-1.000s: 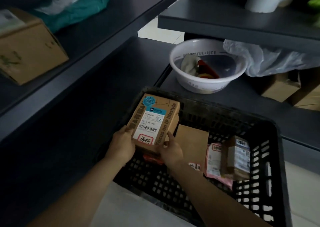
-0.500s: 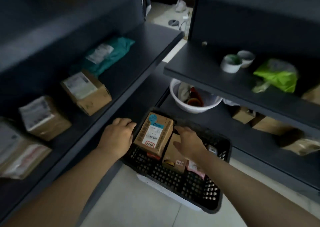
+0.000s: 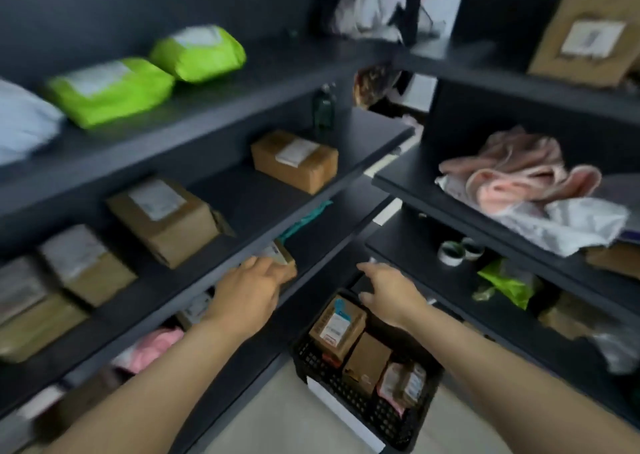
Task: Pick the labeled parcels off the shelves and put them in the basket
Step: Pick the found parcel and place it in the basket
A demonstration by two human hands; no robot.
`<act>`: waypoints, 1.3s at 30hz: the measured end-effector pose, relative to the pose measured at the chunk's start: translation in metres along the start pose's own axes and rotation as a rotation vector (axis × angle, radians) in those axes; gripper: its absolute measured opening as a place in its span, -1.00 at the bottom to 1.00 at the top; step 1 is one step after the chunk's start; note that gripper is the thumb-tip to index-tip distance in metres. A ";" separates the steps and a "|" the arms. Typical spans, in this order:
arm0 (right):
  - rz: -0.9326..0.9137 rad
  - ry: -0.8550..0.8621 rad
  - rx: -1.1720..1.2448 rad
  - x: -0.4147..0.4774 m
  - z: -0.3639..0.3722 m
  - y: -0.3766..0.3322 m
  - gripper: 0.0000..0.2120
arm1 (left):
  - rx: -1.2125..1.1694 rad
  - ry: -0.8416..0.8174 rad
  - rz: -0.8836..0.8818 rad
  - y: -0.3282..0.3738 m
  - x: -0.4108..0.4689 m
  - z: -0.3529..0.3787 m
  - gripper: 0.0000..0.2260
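Parcels are lying in a black plastic lattice basket [image 3: 388,422] that is sitting on the pale floor between two sets of dark matte shelves [image 3: 346,73]. Inside it, a labeled cardboard box [image 3: 337,329] with a white, blue and red sticker is leaning at the left. A plain brown box [image 3: 367,363] is touching its side, and a small soft packet [image 3: 403,384] with pink edging is lying at the right.

On the left shelves more boxy brown parcels with white labels are waiting, among them a long carton [image 3: 294,159] and a larger carton [image 3: 162,218]. Two puffy lime-green mailer bags [image 3: 197,52] are resting one level higher.

The left hand [image 3: 249,291] is reaching, back upward, onto a lower left shelf, its fingers meeting a small shelf box [image 3: 285,259]. Blur is hiding whether they are gripping it. The right hand [image 3: 388,291] is hovering above the basket's far rim, palm down, fingers loosely spread and holding nothing.
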State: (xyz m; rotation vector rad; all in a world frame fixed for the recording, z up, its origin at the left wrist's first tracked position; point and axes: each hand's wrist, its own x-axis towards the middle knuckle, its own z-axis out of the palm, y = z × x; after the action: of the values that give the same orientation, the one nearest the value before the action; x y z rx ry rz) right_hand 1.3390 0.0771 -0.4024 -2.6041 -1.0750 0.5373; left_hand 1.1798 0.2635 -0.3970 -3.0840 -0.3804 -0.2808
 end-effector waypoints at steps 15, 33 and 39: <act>-0.369 0.016 -0.002 -0.011 -0.056 -0.189 -0.49 | 0.147 0.056 -0.484 -0.102 -0.155 -0.142 -0.66; -0.455 -0.157 0.043 -0.004 0.079 -0.355 -0.46 | 0.126 -0.027 -0.685 -0.222 -0.312 -0.120 -0.63; -0.426 -0.163 -0.010 0.015 0.110 -0.375 -0.45 | 0.098 -0.049 -0.717 -0.240 -0.329 -0.102 -0.64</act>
State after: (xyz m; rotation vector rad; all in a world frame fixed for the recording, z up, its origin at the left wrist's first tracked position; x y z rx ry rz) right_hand 1.0693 0.3572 -0.3610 -2.2665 -1.6302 0.6455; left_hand 0.7901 0.4130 -0.3558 -2.7337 -1.4409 -0.1807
